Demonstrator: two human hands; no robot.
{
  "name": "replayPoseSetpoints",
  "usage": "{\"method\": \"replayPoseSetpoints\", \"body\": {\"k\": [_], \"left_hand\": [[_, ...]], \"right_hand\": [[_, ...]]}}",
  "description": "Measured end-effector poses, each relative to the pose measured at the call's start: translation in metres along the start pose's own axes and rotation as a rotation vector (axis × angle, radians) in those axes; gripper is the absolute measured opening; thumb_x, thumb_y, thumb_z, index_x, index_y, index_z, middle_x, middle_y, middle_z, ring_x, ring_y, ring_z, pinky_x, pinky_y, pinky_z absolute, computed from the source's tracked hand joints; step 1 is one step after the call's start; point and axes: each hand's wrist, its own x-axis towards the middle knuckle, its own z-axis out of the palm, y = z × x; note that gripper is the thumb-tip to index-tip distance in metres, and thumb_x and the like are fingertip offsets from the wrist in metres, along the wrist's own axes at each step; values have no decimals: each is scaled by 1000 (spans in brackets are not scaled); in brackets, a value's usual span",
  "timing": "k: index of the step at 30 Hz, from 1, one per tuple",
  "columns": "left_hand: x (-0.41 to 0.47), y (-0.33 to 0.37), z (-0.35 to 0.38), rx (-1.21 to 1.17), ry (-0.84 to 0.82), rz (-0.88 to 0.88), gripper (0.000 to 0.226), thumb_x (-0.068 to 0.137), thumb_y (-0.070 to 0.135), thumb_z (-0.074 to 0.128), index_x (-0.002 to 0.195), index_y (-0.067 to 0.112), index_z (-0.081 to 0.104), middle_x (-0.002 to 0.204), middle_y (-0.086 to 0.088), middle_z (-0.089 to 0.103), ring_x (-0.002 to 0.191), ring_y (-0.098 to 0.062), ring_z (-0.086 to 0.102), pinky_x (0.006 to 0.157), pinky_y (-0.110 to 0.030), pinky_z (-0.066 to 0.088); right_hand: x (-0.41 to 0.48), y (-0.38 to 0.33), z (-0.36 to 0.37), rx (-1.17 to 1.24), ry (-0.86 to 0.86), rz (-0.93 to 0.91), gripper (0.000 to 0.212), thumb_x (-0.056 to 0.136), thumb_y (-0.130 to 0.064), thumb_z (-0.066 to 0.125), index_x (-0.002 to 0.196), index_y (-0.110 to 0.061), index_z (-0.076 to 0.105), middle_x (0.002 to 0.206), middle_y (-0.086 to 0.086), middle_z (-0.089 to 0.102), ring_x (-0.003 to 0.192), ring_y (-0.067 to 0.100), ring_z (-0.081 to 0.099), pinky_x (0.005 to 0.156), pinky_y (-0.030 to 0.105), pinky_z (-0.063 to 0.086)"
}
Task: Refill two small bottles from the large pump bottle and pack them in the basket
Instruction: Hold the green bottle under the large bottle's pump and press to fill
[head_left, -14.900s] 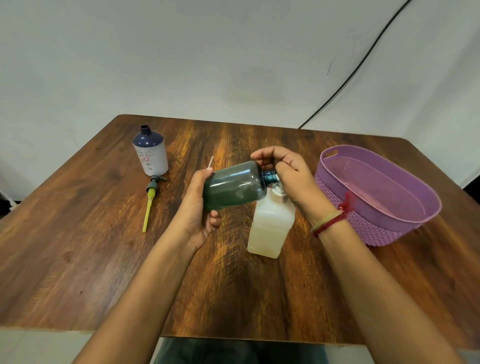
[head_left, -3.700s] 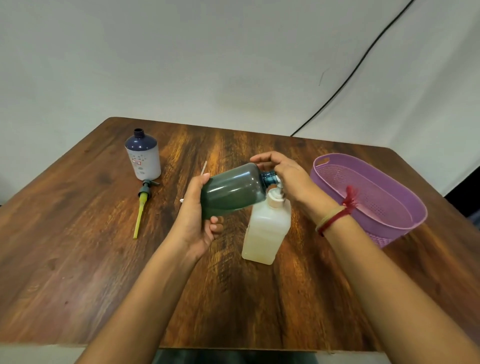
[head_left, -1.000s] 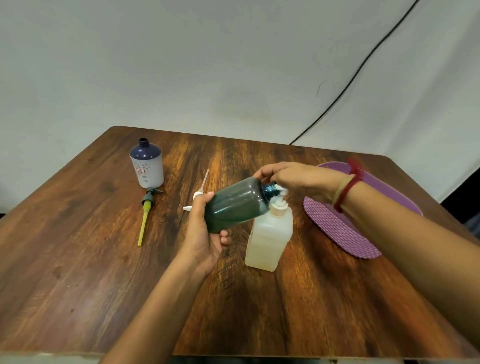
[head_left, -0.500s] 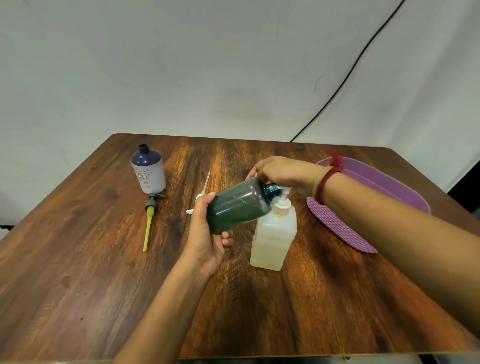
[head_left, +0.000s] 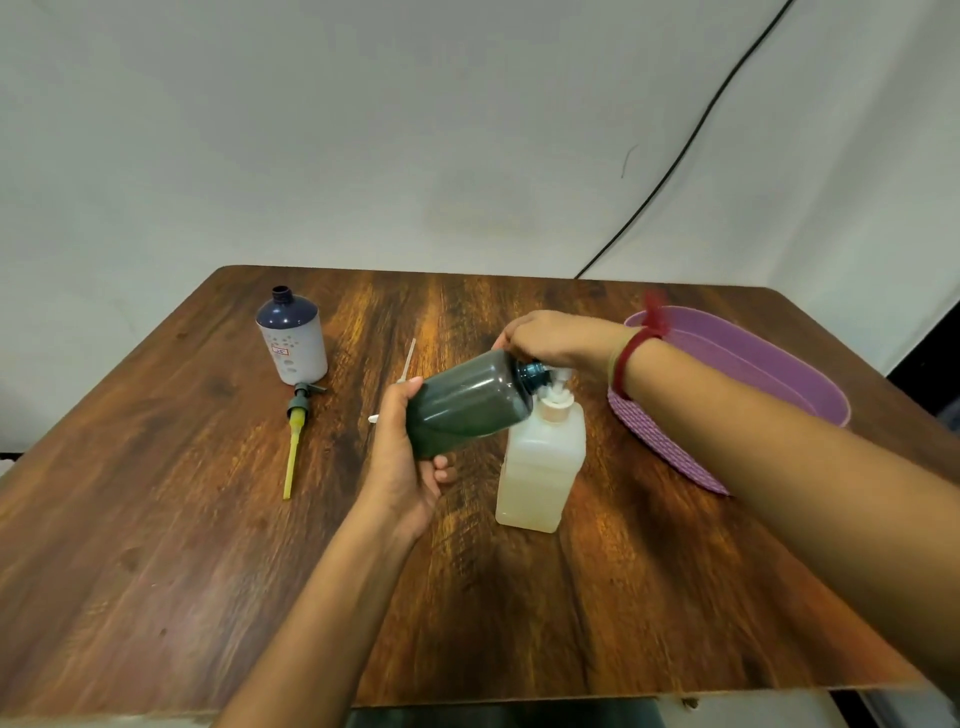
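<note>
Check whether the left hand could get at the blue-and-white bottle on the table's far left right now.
Probably not yet: the left hand grips the dark green bottle, mouth at the pump bottle. The table between looks free apart from the loose yellow-tubed pump lying before the blue-and-white bottle.

Wooden table (head_left: 623, 597): blue-white bottle (head_left: 292, 343) upright far-left, loose pump (head_left: 294, 436) lying beside; large pump bottle (head_left: 540, 467) centre; purple basket (head_left: 769, 364) right.
</note>
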Motion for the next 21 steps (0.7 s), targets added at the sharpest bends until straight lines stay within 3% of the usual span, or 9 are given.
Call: {"method": "replayPoseSetpoints", "body": {"k": [3, 6, 9, 13, 18, 21], "left_hand": [[0, 0, 0, -7, 9, 3, 35, 88, 45, 49, 97, 13, 60, 67, -2, 61, 38, -5, 37, 32, -13, 30], [-1, -4, -3, 17, 27, -8, 35, 88, 46, 49, 98, 14, 60, 68, -1, 60, 39, -5, 36, 32, -13, 30], [-3, -5, -3, 13, 26, -32, 35, 89, 47, 48, 98, 15, 59, 71, -2, 59, 39, -5, 37, 32, -13, 31], [-3, 2, -1, -5, -3, -5, 36, 89, 46, 48, 101, 14, 58, 72, -3, 59, 39, -5, 37, 32, -13, 31], [1, -1, -4, 34, 14, 11, 35, 89, 46, 48, 98, 15, 59, 70, -2, 60, 39, -4, 37, 32, -13, 30], [2, -3, -4, 34, 10, 4, 39, 89, 47, 47, 105, 13, 58, 74, -3, 58, 40, -4, 38, 33, -13, 31]], "right_hand": [[5, 3, 3, -11, 23, -18, 31, 95, -6, 36, 108, -7, 65, 113, 18, 62, 89, 24, 61, 93, 40, 50], [2, 13, 11, 127, 92, -44, 32, 94, -5, 34, 86, -11, 64, 99, 9, 60, 94, 26, 56, 87, 36, 50], [-4, 8, 9, 20, 70, -66, 31, 96, -5, 34, 96, -7, 65, 103, 7, 59, 91, 20, 55, 84, 33, 48], [-3, -5, -1, -135, -32, -24, 34, 99, -7, 32, 115, -2, 61, 118, 17, 61, 109, 32, 59, 98, 41, 47], [-3, 11, 9, 65, 92, -87, 32, 98, -11, 33, 99, -4, 65, 104, 12, 61, 99, 27, 57, 90, 37, 50], [-4, 8, 7, 49, 62, -70, 32, 98, -10, 34, 101, -5, 65, 96, 7, 61, 97, 25, 57, 80, 31, 50]]}}
